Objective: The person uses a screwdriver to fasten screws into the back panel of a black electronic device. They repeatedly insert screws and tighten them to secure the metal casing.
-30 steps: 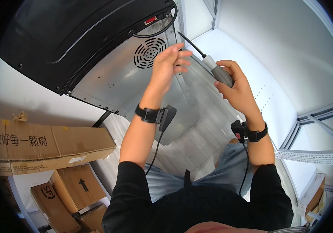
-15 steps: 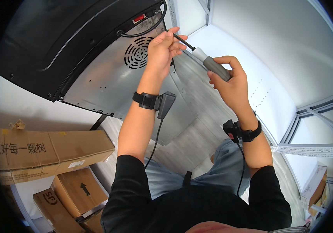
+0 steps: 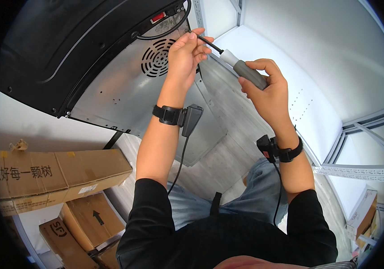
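Plenty of open air between the bare forearms (image 3: 158,150), over the grey wood-look floor (image 3: 228,121). Tight up top though: the grey-handled, black-shafted screwdriver (image 3: 250,74) spans right hand (image 3: 270,94) to left hand (image 3: 184,56), and a looped black cable (image 3: 189,9) crosses the silver metal panel (image 3: 120,87). Smooth white board (image 3: 286,80) hems the right.

A screwdriver (image 3: 230,58) with a thick two-tone grey handle (image 3: 250,75) and slim black shaft (image 3: 211,44) slants up to the left, its far end near the edge of a silver metal panel (image 3: 127,87) with a round slotted vent (image 3: 158,58), below a black-cased machine section (image 3: 44,49), tip contact too small to tell.
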{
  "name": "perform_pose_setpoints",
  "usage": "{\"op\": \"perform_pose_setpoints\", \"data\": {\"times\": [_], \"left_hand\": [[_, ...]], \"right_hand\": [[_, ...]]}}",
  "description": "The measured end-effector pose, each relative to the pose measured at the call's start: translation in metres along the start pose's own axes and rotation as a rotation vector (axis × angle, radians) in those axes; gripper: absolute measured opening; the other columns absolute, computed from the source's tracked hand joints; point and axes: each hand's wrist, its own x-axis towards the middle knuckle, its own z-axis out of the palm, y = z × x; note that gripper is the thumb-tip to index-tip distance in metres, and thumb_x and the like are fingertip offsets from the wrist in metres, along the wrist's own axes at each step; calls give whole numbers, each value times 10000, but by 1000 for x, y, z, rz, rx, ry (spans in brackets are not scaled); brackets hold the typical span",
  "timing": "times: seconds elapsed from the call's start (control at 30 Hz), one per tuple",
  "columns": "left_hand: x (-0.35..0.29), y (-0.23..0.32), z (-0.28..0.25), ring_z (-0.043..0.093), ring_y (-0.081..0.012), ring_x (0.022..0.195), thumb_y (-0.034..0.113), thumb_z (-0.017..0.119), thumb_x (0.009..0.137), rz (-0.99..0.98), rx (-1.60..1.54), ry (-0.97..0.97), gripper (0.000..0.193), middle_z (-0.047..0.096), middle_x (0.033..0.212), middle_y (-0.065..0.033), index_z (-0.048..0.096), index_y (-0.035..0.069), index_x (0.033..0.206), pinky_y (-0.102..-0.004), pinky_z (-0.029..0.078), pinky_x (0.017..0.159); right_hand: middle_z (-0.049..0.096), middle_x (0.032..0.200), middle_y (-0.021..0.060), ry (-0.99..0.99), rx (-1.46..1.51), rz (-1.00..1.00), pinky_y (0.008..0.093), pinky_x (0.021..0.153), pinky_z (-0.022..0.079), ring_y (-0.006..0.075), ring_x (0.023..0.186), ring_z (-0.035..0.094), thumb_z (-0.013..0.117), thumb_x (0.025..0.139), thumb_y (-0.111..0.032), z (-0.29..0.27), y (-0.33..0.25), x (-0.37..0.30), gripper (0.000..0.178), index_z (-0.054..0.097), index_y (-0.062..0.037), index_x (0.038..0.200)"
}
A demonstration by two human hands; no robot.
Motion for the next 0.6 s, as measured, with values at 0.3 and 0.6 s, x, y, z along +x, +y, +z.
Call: {"op": "perform_pose_setpoints", "data": {"times": [0.3, 0.6], "left_hand": [[1, 1, -1, 599, -121, 726, 191, 444, 1009, -30, 10, 12, 318, 662, 988, -125, 529, -29, 1222, -227, 491, 647], [-3, 5, 5, 660, -226, 865, 141, 428, 1001, -62, -122, -17, 299, 642, 1050, -176, 487, -40, 1232, -295, 539, 715]], "right_hand": [[598, 970, 87, 32, -56, -77, 263, 633, 501, 154, 736, 628, 718, 763, -19, 3, 4, 0, 262, 621, 4, 1006], [634, 809, 73, 132, 78, 171, 234, 507, 467, 112, 601, 618, 716, 799, -81, 9, -17, 0, 385, 537, -2, 1130]]}}
